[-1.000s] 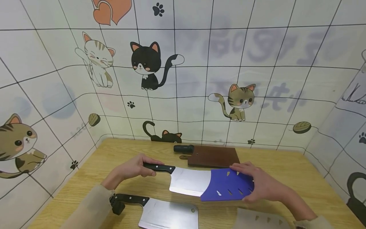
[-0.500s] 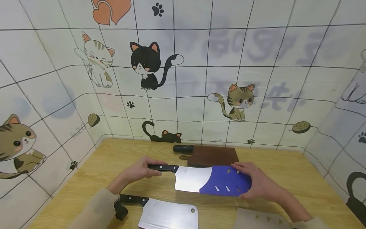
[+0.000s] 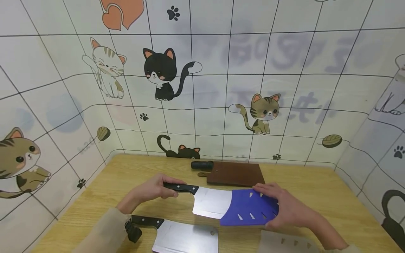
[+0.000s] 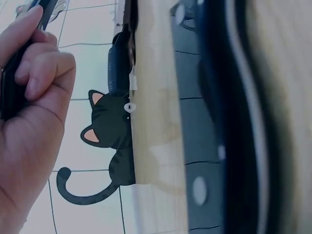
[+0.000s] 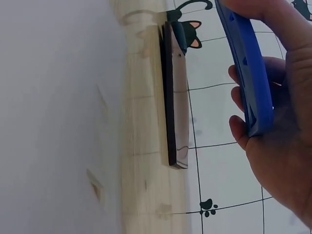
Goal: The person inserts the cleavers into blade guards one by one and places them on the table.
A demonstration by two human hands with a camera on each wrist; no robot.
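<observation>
My left hand [image 3: 152, 191] grips the black riveted handle [image 3: 181, 187] of a cleaver, its fingers curled round it in the left wrist view. The cleaver's broad steel blade [image 3: 211, 203] points right, its far part covered by a blue slotted blade sheath [image 3: 246, 209]. The sheath's right end is held by my right hand [image 3: 289, 207], thumb on the near edge and fingers over the far edge. Cleaver and sheath are raised above the table. A second cleaver [image 3: 186, 236] with a black handle lies nearer me, and a whitish slotted sheath [image 3: 284, 242] lies to its right.
At the back of the wooden table [image 3: 133, 168] lies a brown cutting board [image 3: 235, 174], with a black cylindrical handle [image 3: 201, 165] at its left. Walls printed with cats enclose the table's back and sides. A dark curved object [image 3: 393, 214] stands at the right edge.
The held cleaver and its sheath have shifted slightly right and tilted a little over the second. Both hands keep their hold, and the things on the table stay put.
</observation>
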